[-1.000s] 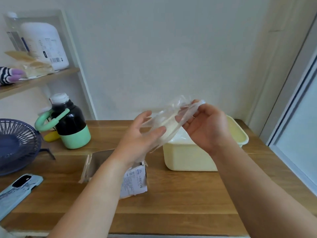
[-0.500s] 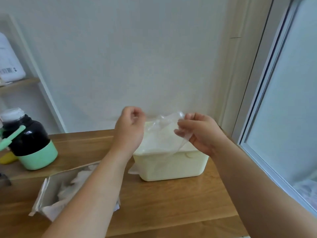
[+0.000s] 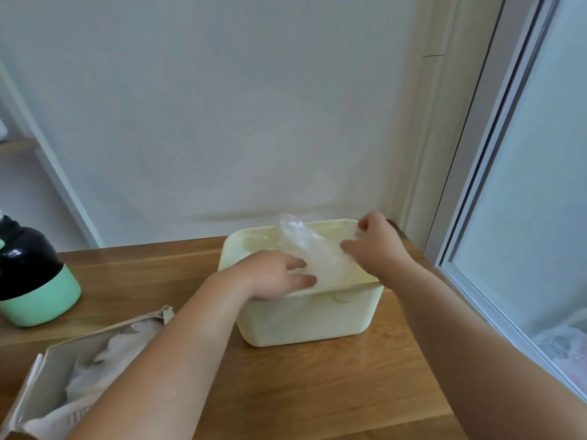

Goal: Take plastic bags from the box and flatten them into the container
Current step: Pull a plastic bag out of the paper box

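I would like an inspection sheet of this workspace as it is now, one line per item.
Surface: wooden table, plain wood.
Job's things: pale yellow container stands on the table; clear plastic bag lies over its opening; open cardboard box at near left holds more bags.
Clutter: black and green bottle at the left edge.
Hands: left hand presses the bag with straight fingers; right hand pinches its right end.
Cables: nothing seen.
Surroundings: white wall behind; window frame at right.
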The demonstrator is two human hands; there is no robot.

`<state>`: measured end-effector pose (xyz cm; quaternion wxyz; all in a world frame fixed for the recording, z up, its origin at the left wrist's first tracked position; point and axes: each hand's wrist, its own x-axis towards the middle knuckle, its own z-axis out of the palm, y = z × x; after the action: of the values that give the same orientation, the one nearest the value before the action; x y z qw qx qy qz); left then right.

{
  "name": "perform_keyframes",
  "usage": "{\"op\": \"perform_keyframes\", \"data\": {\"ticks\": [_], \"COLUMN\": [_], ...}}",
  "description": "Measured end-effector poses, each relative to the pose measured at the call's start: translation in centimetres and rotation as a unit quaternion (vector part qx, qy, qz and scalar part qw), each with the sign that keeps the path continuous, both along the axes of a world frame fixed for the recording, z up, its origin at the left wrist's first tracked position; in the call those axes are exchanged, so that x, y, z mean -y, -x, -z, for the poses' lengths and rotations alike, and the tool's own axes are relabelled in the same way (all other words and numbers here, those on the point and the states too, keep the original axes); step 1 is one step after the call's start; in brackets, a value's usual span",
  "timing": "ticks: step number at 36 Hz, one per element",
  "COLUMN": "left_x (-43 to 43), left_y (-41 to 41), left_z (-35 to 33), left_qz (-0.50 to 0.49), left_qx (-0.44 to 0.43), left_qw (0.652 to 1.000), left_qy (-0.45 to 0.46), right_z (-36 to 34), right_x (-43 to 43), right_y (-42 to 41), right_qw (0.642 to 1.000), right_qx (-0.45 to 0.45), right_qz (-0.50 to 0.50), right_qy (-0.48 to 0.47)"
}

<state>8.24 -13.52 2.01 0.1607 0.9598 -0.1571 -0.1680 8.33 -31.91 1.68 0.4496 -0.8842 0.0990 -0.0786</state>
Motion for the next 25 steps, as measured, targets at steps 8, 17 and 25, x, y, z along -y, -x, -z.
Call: {"op": "perform_keyframes", "data": {"ticks": [8, 17, 25], "left_x": [0.7, 0.4, -0.3], "left_y": [-2.3, -3.6, -3.6], "left_z": [0.2, 2.0, 1.8], "left_qz": [0.016, 0.053, 0.038], "left_qx": [-0.027, 0.04, 0.038], "left_qw": [0.991, 0.979, 0.98], "left_qy": [-0.128, -0.192, -0.19], "right_z": [-1.4, 0.9, 1.6], "right_x": [-0.1, -1.3, -1.4], "right_y": [-0.3, -2.8, -3.2], "right_qw": [0.904, 0.861, 0.872], "right_qx": [0.018, -0.243, -0.257], "right_qz": [-0.165, -0.26, -0.247], "right_qy": [0.394, 0.364, 0.335]}}
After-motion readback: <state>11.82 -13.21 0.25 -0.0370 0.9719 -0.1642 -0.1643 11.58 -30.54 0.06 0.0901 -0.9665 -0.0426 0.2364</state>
